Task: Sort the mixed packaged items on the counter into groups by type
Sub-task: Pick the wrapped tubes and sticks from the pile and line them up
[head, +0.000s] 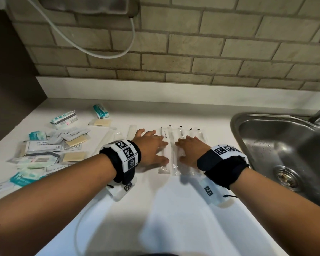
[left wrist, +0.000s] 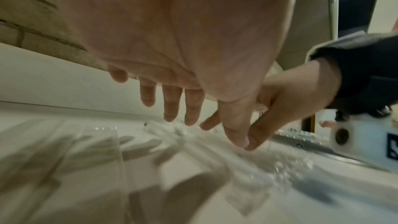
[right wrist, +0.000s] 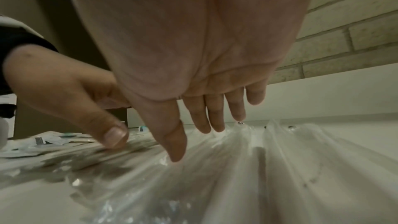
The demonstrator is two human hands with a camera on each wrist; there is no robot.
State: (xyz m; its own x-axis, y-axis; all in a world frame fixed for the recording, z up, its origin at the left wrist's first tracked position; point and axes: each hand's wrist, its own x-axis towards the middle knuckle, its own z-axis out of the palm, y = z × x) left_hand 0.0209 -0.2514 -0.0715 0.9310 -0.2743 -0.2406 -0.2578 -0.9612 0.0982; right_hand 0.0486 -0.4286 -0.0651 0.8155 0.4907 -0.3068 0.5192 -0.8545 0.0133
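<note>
Several long clear-wrapped packets lie side by side in a row at the middle of the white counter. My left hand is spread palm down over the row's left end, fingers straight. My right hand is flat over the packets just to its right, thumbs nearly meeting. In the left wrist view the left hand has straight fingers just above the wrappers. In the right wrist view the right hand has its thumb tip on the crinkled clear packets. Neither hand grips anything.
A mixed pile of teal-and-white packs, grey sachets, beige squares and a white shampoo packet lies at the left. Two pale long sleeves lie left of my left hand. A steel sink is at the right, a brick wall behind.
</note>
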